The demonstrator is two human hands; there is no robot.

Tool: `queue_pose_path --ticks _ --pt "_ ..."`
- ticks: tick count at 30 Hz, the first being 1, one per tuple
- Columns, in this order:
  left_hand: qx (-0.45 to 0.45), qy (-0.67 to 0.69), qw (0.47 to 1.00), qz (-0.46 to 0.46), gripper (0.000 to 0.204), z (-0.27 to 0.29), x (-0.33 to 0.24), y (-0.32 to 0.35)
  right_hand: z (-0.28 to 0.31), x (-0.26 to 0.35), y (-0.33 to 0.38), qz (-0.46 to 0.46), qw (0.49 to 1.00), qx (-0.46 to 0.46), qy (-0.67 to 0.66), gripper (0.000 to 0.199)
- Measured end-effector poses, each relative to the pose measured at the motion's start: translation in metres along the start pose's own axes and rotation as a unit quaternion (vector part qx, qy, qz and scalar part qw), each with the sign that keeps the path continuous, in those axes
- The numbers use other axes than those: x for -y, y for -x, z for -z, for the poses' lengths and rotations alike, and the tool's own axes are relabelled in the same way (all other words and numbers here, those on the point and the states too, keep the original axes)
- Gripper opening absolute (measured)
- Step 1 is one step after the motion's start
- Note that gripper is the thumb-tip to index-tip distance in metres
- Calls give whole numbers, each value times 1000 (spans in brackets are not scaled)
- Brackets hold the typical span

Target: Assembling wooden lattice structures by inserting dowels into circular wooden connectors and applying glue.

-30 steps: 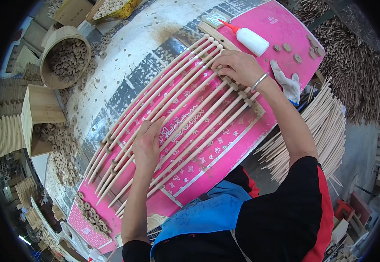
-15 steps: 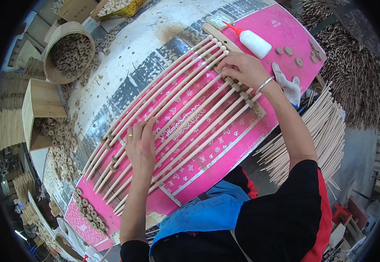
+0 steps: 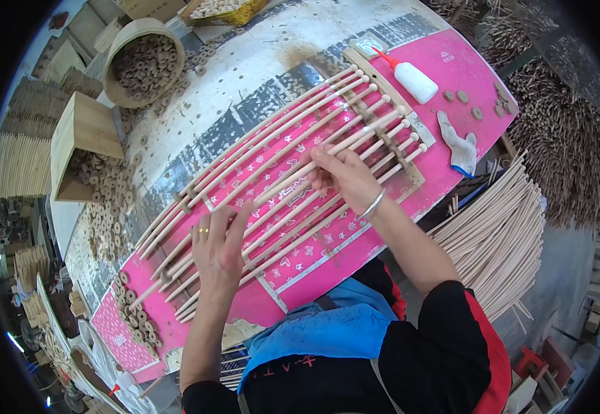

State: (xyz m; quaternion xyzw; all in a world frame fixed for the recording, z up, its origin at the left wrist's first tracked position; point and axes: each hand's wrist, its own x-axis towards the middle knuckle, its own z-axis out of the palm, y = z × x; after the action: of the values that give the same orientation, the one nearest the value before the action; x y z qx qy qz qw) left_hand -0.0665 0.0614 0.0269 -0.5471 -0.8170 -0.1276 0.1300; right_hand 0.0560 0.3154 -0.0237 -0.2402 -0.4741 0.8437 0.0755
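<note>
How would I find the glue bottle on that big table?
Look at the far right end of the pink mat, past the ends of the long wooden rods. The glue bottle lies there on its side. It is the only white plastic thing with a red pointed tip; the white glove nearby is floppy cloth.

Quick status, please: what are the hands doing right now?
Left hand flat on long pale wooden rods. Right hand pinching one rod. White glue bottle lying apart, nothing blocking.

workbench (image 3: 245,62): white, worn | pink sheet (image 3: 452,69) on top | floor (image 3: 562,276): grey
</note>
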Motion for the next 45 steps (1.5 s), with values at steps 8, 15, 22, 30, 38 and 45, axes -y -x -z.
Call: queue_pose_path --ticks 8,15,22,30,38,45 --pt "32 36 980 191 48 82 44 95 5 15 16 79 996 -17 -26 36" --pt "93 223 937 252 42 89 43 138 5 19 24 89 996 -1 -15 33" --pt "58 175 970 158 57 53 -3 67 -86 -44 40 17 995 91 -44 30" --pt "92 427 861 262 68 39 -29 45 -67 -25 49 78 990 103 49 40" --pt "85 470 842 252 62 37 -21 61 -54 -43 48 47 996 67 -44 30" --pt "119 510 791 316 53 45 -17 69 -6 -11 37 97 995 27 6 35"
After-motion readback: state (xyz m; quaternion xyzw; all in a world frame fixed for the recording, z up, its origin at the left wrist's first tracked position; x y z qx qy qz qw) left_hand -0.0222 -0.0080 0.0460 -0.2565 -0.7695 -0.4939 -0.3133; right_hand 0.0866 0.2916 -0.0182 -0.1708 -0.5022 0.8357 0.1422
